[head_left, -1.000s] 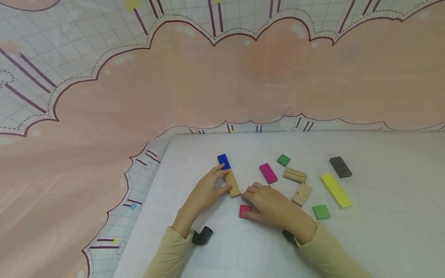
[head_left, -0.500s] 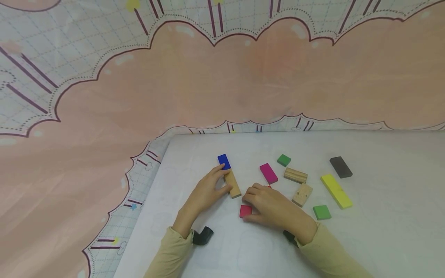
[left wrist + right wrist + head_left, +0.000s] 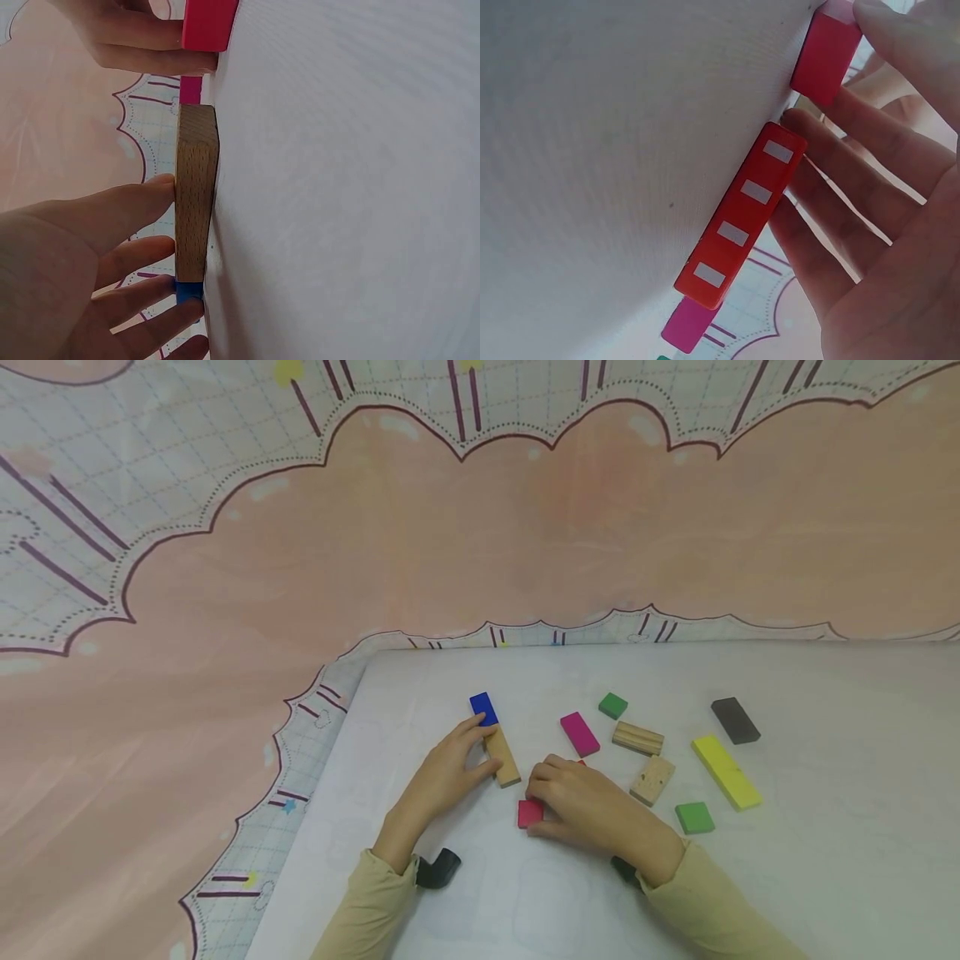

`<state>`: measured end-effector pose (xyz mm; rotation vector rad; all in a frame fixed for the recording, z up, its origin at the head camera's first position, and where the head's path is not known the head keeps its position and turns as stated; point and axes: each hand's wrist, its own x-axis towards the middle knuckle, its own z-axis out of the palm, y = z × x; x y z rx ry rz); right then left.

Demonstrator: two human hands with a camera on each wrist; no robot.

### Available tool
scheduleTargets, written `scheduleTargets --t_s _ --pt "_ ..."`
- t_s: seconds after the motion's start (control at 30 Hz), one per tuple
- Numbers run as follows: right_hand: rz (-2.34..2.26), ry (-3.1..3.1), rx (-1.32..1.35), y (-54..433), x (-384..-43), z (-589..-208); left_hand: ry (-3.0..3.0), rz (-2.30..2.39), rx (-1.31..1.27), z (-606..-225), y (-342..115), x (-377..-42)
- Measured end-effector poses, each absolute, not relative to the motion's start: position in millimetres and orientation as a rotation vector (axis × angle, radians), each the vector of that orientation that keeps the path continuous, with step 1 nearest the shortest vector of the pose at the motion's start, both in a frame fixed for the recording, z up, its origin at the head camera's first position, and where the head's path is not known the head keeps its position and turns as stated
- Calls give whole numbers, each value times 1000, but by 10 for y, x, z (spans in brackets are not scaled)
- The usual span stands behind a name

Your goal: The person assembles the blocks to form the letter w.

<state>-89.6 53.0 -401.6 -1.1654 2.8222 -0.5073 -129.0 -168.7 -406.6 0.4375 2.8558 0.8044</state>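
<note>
My left hand [image 3: 446,768] lies along a plain wooden block [image 3: 504,760], its thumb [image 3: 161,191] and spread fingers resting at its upper edge. Some fingertips reach a blue block [image 3: 482,702] that continues the line at the far end. To the right, my right hand [image 3: 581,802] pinches a small red block [image 3: 530,814] lying on the table, the thumb at its near end and a finger at its far end. Under that palm lies a longer red block with white rectangles [image 3: 735,225], mostly hidden in the head view.
Behind and right of the right hand lie a magenta block [image 3: 580,734], a green block [image 3: 612,705], a grooved wooden block [image 3: 637,737], a pale wooden block [image 3: 652,780], a yellow block [image 3: 725,772], another green block [image 3: 694,817] and a dark block [image 3: 735,720].
My right hand has shifted slightly right. Its thumb has slid to the near end of the small red block, which has edged marginally right and away. The left hand has stayed put.
</note>
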Motion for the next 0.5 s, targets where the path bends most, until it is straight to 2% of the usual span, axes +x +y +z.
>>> scheduleTargets --t_s 0.5 --pt "-496 2816 -1121 502 -941 -4019 2843 785 435 -4071 -1687 -1303"
